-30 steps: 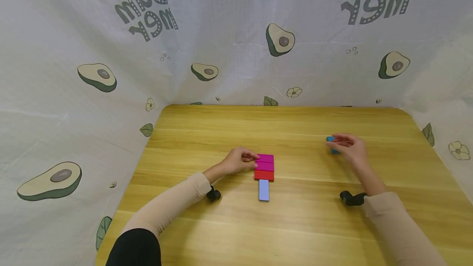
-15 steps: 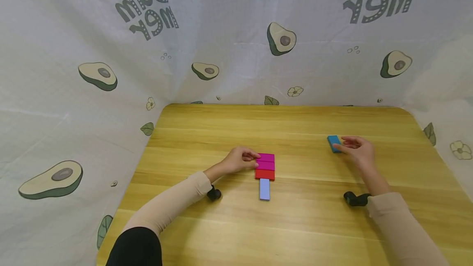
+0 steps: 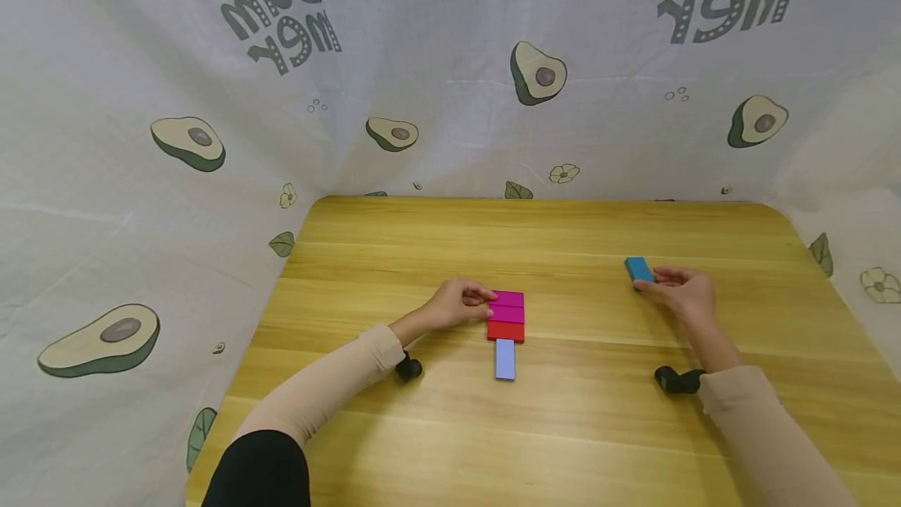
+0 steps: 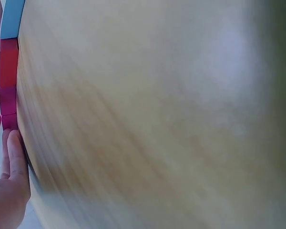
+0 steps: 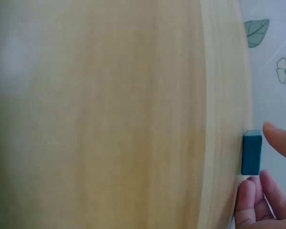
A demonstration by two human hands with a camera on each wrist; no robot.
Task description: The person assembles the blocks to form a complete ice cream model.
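Observation:
My left hand rests its fingertips at the left edge of two magenta blocks, thumb and index finger apart. Against these lies a red block, and a pale blue block points toward me from its near side. In the left wrist view the left fingers meet the end of the magenta blocks. Farther right, a blue block sits on the table. My right hand is beside it, thumb at its near end. The right wrist view shows thumb and fingers spread around the blue block.
The wooden table has rounded far corners. A white cloth printed with avocados hangs behind and at both sides. Black cameras are strapped at both wrists.
My right hand has drawn back to the right from over the blue block, leaving more of it in sight. The left hand keeps its place at the magenta blocks.

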